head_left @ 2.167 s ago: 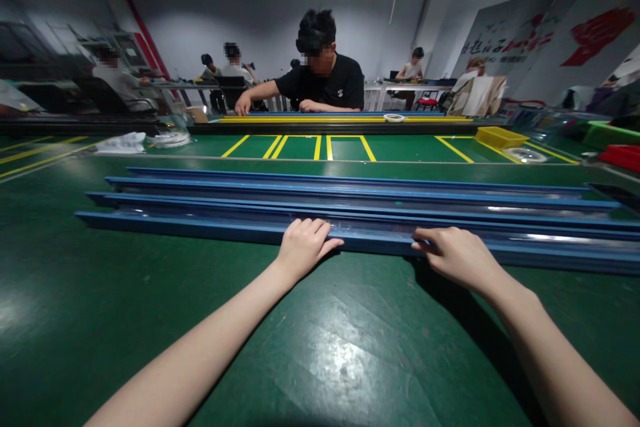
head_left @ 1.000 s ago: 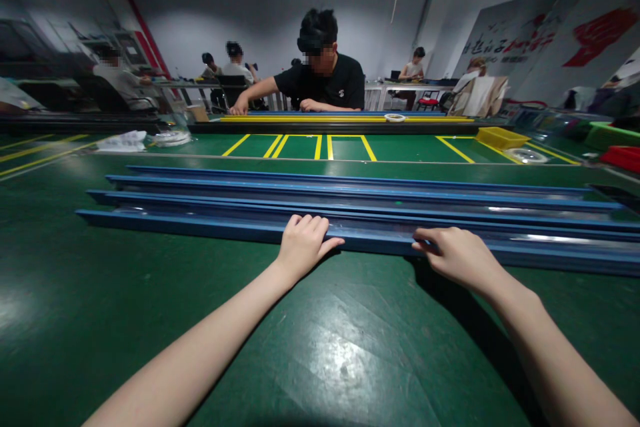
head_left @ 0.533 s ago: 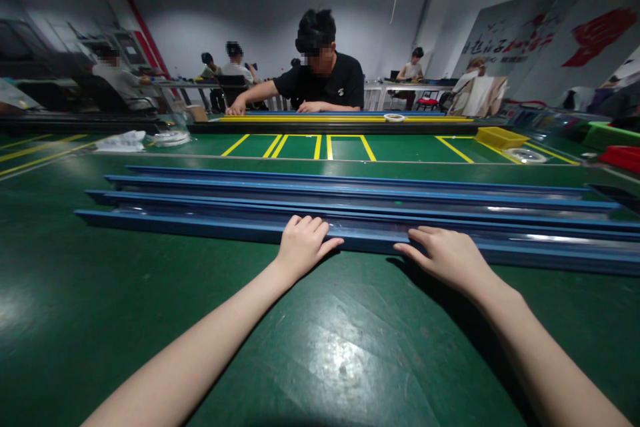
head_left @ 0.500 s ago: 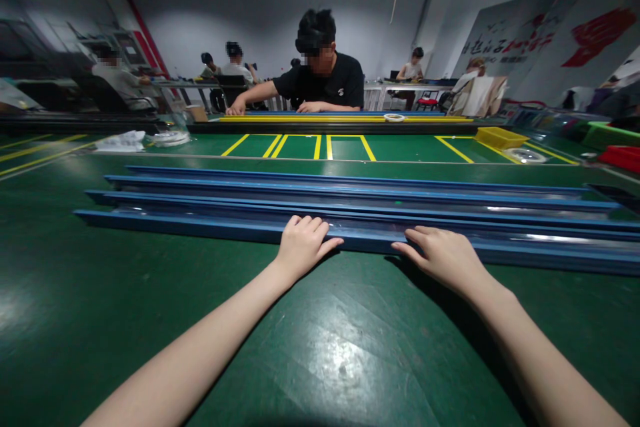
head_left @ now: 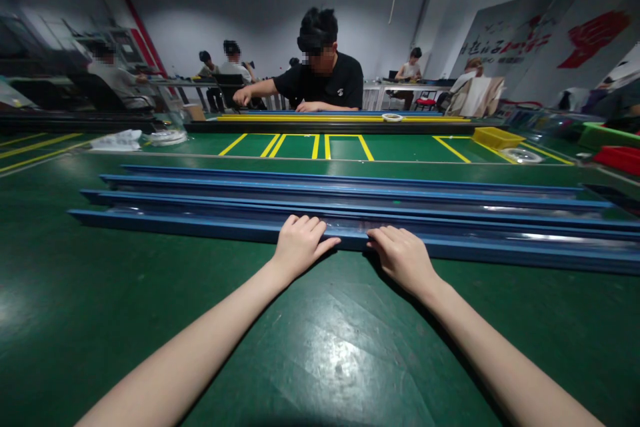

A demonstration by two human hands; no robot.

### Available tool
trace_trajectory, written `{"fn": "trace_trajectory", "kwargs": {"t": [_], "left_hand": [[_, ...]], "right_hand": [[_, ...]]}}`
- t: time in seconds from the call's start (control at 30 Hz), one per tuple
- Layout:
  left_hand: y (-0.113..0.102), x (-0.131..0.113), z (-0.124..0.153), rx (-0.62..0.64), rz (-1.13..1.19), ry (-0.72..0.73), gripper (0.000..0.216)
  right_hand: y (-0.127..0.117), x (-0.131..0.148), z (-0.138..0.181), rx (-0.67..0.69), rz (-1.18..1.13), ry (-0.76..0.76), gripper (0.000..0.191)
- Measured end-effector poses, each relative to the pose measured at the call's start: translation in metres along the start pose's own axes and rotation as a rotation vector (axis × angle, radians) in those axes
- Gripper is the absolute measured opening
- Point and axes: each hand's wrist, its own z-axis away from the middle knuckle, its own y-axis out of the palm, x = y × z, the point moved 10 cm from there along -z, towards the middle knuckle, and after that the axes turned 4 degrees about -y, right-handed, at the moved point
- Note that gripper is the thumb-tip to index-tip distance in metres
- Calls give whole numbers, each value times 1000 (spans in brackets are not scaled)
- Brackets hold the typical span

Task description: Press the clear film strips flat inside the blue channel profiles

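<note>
Long blue channel strips with raised rims lie side by side across the green table, and a shiny clear layer shows inside them. Over the front rim of the nearest blue channel (head_left: 175,221), my left hand (head_left: 299,250) has its fingers hooked, with the thumb along the near wall. A short way to the right, my right hand (head_left: 403,259) grips the same rim, its fingers curled over the top and its thumb partly hidden. Behind it lies another blue channel (head_left: 225,181), which neither hand touches.
Across the green table (head_left: 210,333), a co-worker in a black shirt (head_left: 333,83) leans over yellow and black strips (head_left: 280,125). A yellow tray (head_left: 497,138), a clear roll (head_left: 523,156) and a red bin (head_left: 620,161) stand at the right. White packaging (head_left: 117,140) lies left.
My right hand has moved left along the front rim, closer to my left hand, and its fingers have curled in. My left hand stays at nearly the same spot.
</note>
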Motion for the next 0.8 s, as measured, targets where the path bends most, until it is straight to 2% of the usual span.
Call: {"fn": "trace_trajectory", "kwargs": {"t": [0.2, 0.43, 0.57, 0.8], "left_hand": [[-1, 2, 1, -4, 75, -4, 37], [-11, 5, 3, -63, 143, -11, 33], [-11, 5, 5, -60, 137, -3, 34], [-8, 2, 4, -52, 113, 11, 33]], "right_hand": [[-2, -1, -3, 58, 65, 48, 20], [-4, -9, -4, 151, 56, 145, 17], [-5, -30, 5, 241, 60, 222, 21], [-3, -83, 36, 358, 50, 339, 28]]}}
